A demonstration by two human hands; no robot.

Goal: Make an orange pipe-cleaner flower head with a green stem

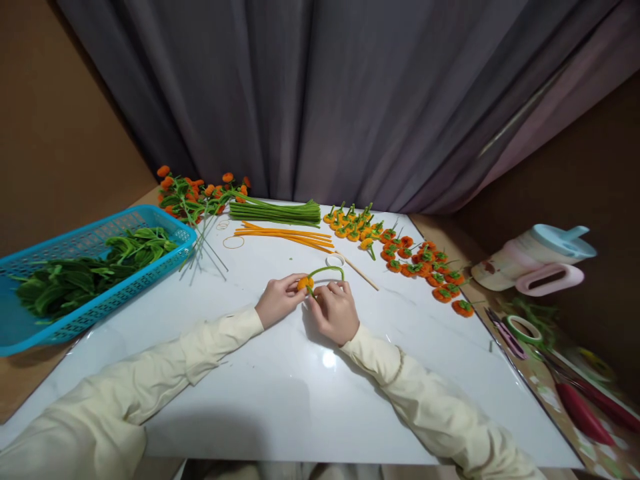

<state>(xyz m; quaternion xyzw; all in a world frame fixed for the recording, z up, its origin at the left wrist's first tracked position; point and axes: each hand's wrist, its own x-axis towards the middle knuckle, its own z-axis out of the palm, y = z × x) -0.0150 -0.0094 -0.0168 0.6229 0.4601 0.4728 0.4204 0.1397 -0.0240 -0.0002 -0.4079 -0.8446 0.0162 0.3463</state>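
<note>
Between the fingertips of my left hand (283, 299) is a small yellow-orange pipe-cleaner flower (305, 284). My right hand (336, 311) pinches a green pipe cleaner (327, 269), which arches up from the flower and bends down behind the right fingers. Both hands meet just above the white tabletop, near its middle. Right behind them lie a white ring (335, 260), perhaps a roll of tape, and a thin wooden stick (363, 273). How the green pipe cleaner joins the flower is partly hidden by my fingers.
Green pipe cleaners (275, 213) and orange pipe cleaners (285, 233) lie at the back. Yellow flower heads (353, 230) and orange flower heads (425, 267) line the right. Left are a blue basket (125, 283) of leaves and stemmed flowers (200, 193); a tumbler (535, 257), scissors (507, 333) and red-handled pliers (583, 413) sit right.
</note>
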